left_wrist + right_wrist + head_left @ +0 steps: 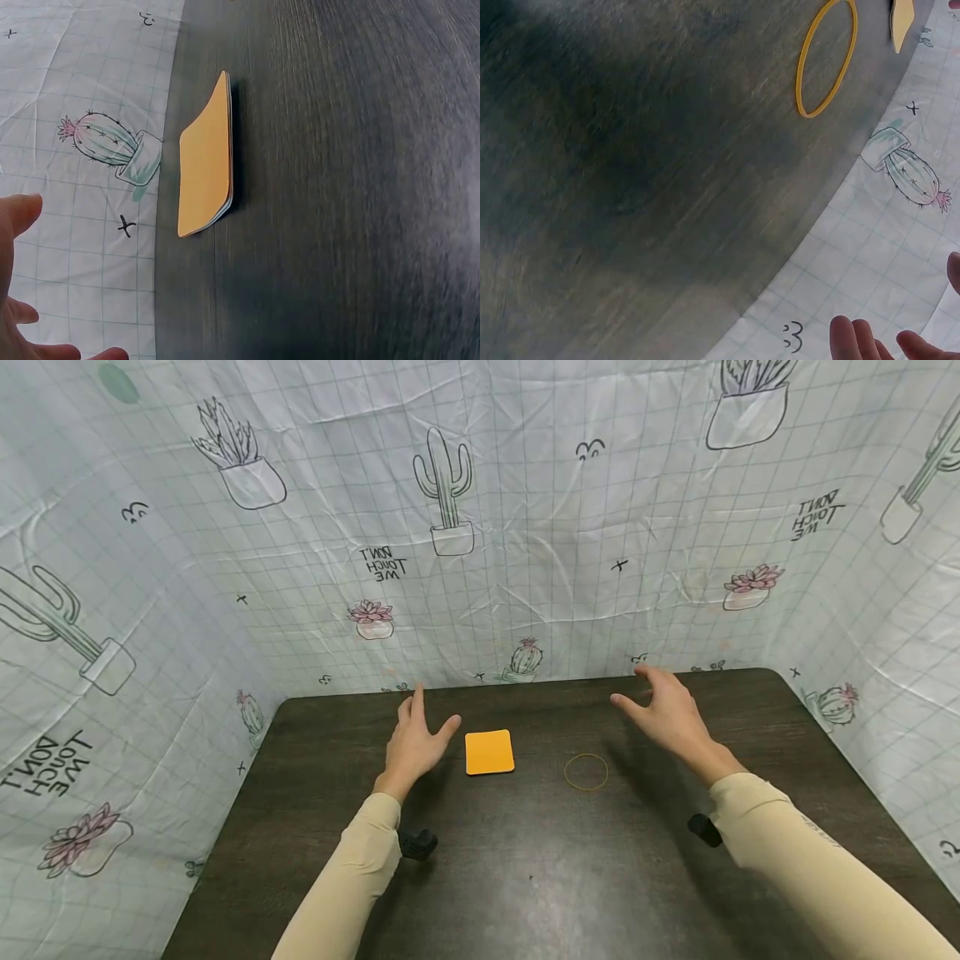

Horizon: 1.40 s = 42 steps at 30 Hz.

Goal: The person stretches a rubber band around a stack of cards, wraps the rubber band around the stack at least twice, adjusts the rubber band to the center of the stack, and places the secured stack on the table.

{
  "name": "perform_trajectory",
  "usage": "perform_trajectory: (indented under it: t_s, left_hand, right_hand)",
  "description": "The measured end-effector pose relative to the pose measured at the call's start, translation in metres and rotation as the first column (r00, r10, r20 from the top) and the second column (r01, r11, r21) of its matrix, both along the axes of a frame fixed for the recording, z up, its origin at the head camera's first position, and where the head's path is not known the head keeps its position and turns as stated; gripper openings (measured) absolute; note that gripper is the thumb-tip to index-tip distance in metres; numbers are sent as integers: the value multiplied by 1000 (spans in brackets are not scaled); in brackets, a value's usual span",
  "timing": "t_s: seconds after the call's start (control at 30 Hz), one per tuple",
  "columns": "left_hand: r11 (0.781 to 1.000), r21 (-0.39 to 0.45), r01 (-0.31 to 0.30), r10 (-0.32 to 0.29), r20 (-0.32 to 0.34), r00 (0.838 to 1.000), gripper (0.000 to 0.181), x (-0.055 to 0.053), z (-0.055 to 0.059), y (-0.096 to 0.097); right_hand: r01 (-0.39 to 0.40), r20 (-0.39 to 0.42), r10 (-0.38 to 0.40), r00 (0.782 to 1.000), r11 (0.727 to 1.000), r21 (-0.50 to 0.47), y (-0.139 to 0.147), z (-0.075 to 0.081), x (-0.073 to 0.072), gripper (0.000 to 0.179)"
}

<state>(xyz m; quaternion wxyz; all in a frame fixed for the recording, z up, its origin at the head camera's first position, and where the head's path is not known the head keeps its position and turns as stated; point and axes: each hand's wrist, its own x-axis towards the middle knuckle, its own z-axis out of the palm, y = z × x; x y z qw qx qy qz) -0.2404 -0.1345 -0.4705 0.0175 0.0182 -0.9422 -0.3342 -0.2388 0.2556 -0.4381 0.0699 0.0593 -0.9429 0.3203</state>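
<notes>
A small orange square pad with rounded corners point(490, 752) lies on the dark table. In the left wrist view the pad point(205, 161) shows several thin layers along its edge. To its right a thin yellow rubber band point(586, 772) lies in a loose ring, larger in the right wrist view as a long oval band point(801, 75). My left hand point(414, 745) hovers just left of the pad, fingers spread, holding nothing. Over the table's right side, beyond the rubber band, my right hand point(671, 714) is held up with thumb and fingers apart and nothing in its grasp.
The dark wooden table point(517, 877) reaches back to a white gridded cloth point(525, 527) printed with cacti, which hangs behind it and along both sides. A black wrist-camera mount point(417, 845) sits under the left sleeve, another mount point(705, 830) under the right.
</notes>
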Motion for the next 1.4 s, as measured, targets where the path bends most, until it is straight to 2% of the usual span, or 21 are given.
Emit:
perform_trajectory:
  t_s: [0.33, 0.57, 0.83, 1.03, 1.1, 1.4]
  left_hand:
    - [998, 54, -15, 13, 37, 999, 93, -1, -3, 6]
    - [986, 164, -28, 22, 35, 999, 91, -1, -8, 8]
    - [933, 355, -51, 17, 98, 995, 88, 0, -19, 14]
    - [873, 481, -78, 13, 138, 990, 84, 0, -27, 19]
    - [859, 503, -96, 20, 154, 988, 83, 1, -28, 20]
    - [827, 541, -155, 52, 201, 978, 82, 1, -35, 28]
  right_hand:
    - [18, -14, -19, 1000, 999, -49, -1, -10, 1, 73]
    - [40, -16, -42, 999, 996, -83, -3, -18, 3, 73]
    - [42, 85, -23, 996, 972, -229, -9, -26, 7, 79]
    - [68, 145, -33, 989, 966, -248, -10, -34, 9, 81]
    - [79, 166, -37, 985, 964, -256, -10, -36, 9, 82]
    - [113, 241, -31, 970, 936, -334, -15, -42, 12, 81]
